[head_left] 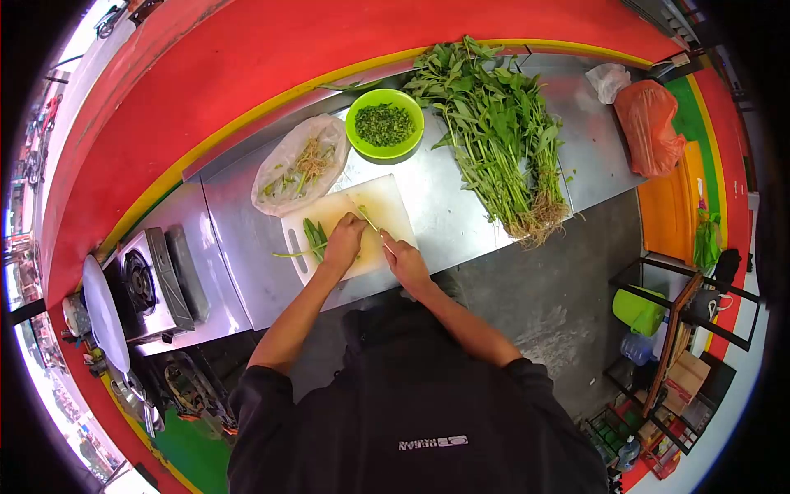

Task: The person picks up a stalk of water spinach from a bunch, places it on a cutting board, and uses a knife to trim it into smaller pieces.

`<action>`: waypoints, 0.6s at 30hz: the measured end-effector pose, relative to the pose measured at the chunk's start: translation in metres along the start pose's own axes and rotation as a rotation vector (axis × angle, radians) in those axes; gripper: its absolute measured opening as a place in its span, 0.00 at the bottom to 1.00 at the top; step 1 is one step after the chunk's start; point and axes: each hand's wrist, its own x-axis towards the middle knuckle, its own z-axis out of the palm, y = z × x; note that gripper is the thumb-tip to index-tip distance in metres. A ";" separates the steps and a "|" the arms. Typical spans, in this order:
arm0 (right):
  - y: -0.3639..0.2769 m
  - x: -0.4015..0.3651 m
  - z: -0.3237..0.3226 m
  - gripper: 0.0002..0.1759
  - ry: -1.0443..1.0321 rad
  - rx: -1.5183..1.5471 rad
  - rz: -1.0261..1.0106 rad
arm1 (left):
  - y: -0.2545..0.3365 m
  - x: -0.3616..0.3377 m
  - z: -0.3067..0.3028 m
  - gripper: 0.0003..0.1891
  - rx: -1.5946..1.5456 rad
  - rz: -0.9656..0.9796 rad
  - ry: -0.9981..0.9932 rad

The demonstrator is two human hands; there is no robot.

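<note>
My right hand (405, 260) is closed round the handle of a knife (372, 223), its blade pointing up and left over the white cutting board (387, 193). Beside it, my left hand (343, 243) presses down with bent fingers on green stalks. Leafy greens (313, 237) stick out to the left of that hand, one stem crossing the board's handle slot. Small green pieces lie near the blade; my fingers partly hide what they grip. Behind the board stands a lime-green bowl (350, 132) of finely chopped greens (384, 124).
An open plastic bag (271, 177) of roots and trimmings touches the board's left side. A large bunch of rooted greens (502, 132) lies on the metal counter (461, 235) to the right. Farther out are a gas stove (148, 280) at left and a tied orange bag (649, 128) at right.
</note>
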 end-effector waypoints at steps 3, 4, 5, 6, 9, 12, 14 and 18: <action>-0.002 0.002 -0.001 0.24 -0.010 0.032 0.004 | 0.000 -0.002 -0.001 0.09 0.016 0.003 0.010; -0.003 0.000 -0.002 0.24 -0.004 0.068 0.005 | -0.002 -0.001 0.001 0.09 0.018 0.003 0.011; -0.004 -0.002 -0.002 0.24 -0.004 0.069 0.005 | -0.004 -0.001 0.002 0.09 0.002 -0.009 0.040; -0.004 -0.005 -0.003 0.24 -0.001 0.075 0.007 | -0.002 -0.001 0.002 0.09 -0.016 -0.022 0.067; -0.004 -0.011 -0.004 0.23 0.012 0.102 0.020 | -0.004 0.000 0.000 0.12 -0.031 -0.031 -0.002; -0.004 -0.006 -0.001 0.24 0.011 0.090 0.012 | -0.004 -0.002 0.000 0.12 -0.047 -0.001 0.022; 0.000 -0.001 0.002 0.25 -0.001 0.050 -0.003 | -0.004 0.000 0.000 0.12 -0.007 0.017 0.002; -0.004 0.005 0.000 0.25 -0.001 0.054 0.009 | -0.004 -0.001 -0.002 0.11 0.033 0.027 0.015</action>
